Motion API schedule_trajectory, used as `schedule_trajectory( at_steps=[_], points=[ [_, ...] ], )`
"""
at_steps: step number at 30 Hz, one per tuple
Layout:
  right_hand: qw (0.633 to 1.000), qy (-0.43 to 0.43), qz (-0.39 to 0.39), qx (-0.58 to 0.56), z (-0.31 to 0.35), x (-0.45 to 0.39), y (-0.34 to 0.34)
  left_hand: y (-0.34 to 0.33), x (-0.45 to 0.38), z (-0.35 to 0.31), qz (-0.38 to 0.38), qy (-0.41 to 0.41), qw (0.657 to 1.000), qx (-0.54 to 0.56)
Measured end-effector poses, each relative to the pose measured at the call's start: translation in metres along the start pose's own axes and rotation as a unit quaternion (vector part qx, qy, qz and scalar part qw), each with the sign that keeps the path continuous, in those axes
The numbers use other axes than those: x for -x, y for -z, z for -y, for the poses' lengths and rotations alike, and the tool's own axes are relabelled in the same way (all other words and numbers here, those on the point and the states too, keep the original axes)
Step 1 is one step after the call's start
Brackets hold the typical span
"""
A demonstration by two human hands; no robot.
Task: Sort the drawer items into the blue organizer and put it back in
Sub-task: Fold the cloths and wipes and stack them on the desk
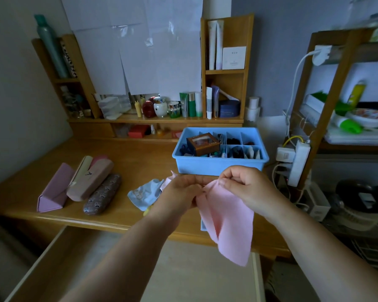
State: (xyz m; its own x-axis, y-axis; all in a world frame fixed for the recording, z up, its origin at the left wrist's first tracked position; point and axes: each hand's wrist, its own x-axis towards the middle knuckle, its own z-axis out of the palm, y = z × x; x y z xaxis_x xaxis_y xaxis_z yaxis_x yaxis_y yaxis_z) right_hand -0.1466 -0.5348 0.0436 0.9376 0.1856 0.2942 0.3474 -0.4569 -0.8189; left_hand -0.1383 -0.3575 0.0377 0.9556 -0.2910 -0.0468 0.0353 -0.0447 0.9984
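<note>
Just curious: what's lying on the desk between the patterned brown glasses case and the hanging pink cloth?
In the head view, a crumpled light blue cloth lies there, with something small and yellow beside it.

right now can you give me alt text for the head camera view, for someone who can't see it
Both hands, left hand and right hand, pinch the top edge of a pink cloth held above a wooden desk. Behind it sits a blue organizer with small items in its compartments; three glasses cases lie to the left, above an open drawer.
</note>
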Motion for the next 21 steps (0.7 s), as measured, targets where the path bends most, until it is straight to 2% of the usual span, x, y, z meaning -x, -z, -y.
schedule_trajectory(
  at_steps=[2,4,6,10,13,17,21],
  points=[
    [0.998,-0.041,0.023,-0.036,-0.003,-0.001,0.003,0.001,-0.001,0.002,-0.023,0.011,1.000,0.014],
    [0.992,-0.074,0.040,-0.099,-0.004,-0.001,0.004,-0.001,0.000,0.004,0.003,0.008,1.000,0.024],
    [0.988,-0.085,0.052,-0.119,-0.004,-0.002,0.003,-0.005,0.001,0.009,0.033,-0.010,0.998,-0.062],
    [0.990,-0.089,0.064,-0.093,-0.006,-0.001,0.007,-0.009,0.001,0.013,-0.057,-0.115,0.963,-0.239],
    [0.988,-0.105,0.096,-0.053,-0.008,0.000,0.021,0.003,0.002,0.013,-0.044,-0.099,0.951,-0.291],
    [0.977,-0.139,0.127,0.097,-0.010,-0.003,0.042,0.020,0.002,0.007,-0.028,-0.064,0.948,-0.309],
    [0.981,-0.159,0.080,0.074,-0.021,-0.012,0.054,0.029,-0.009,0.003,-0.096,-0.028,0.949,-0.300]
  ],
)
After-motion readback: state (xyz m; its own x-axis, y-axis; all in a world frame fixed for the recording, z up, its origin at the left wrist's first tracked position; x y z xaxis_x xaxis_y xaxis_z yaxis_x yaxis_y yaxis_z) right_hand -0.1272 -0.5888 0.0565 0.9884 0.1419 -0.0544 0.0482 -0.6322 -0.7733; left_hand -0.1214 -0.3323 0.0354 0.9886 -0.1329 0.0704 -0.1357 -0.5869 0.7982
